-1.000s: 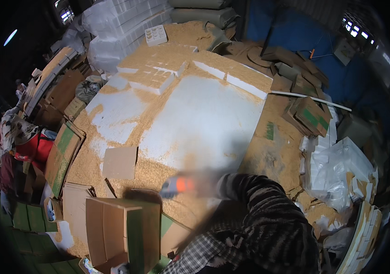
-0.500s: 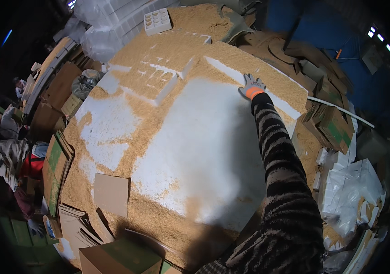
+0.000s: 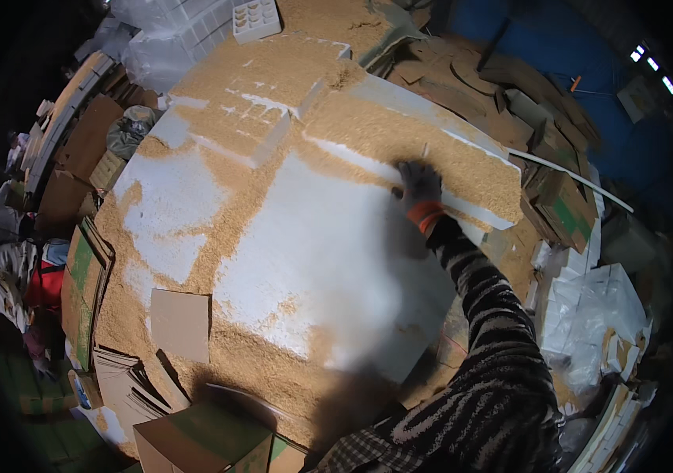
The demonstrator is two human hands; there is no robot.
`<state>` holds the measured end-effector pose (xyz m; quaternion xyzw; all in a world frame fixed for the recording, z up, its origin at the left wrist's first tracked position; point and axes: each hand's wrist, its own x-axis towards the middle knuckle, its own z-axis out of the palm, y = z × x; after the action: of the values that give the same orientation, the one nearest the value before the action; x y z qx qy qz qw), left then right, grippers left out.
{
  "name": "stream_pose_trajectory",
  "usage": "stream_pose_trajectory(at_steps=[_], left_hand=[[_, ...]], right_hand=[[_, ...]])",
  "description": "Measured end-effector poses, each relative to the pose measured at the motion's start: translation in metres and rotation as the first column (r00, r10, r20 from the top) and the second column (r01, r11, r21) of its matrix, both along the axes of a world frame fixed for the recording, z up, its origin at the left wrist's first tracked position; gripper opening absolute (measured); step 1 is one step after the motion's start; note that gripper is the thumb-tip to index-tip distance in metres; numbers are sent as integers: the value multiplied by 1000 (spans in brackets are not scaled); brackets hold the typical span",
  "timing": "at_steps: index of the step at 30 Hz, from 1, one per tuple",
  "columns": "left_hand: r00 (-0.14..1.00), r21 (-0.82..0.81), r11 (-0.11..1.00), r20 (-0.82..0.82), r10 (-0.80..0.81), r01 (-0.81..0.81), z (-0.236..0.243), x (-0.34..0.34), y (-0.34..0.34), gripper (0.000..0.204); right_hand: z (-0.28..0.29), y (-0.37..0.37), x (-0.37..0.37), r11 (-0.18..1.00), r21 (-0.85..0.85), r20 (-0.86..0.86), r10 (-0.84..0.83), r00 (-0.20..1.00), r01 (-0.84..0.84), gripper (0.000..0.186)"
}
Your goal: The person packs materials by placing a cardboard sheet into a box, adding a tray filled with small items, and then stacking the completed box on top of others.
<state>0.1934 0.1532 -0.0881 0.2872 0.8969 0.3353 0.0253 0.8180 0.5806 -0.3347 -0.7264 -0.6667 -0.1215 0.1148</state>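
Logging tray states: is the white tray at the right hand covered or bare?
Mostly covered: tan sawdust lies across the tray, white edges showing.

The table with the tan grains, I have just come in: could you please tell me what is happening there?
The person's right hand, in a grey glove with an orange cuff, is at the near side of long white pieces covered with tan grains. The left hand is out of view. A pale, partly bare surface lies in front. A cardboard sheet lies to the left, and a cardboard box stands nearer.
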Motion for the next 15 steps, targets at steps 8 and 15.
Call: stream_pose_trajectory(at_steps=[8,15], left_hand=[[992,-13,999,117,-39,41,-26,-12,-31,41],[903,-24,1000,430,-1,12,-40,-90,-103,40]], right_hand=[[59,-207,-115,778,88,-558,555,617,-622,52],[-6,-270,7,993,-50,-207,-118,971,110,79]])
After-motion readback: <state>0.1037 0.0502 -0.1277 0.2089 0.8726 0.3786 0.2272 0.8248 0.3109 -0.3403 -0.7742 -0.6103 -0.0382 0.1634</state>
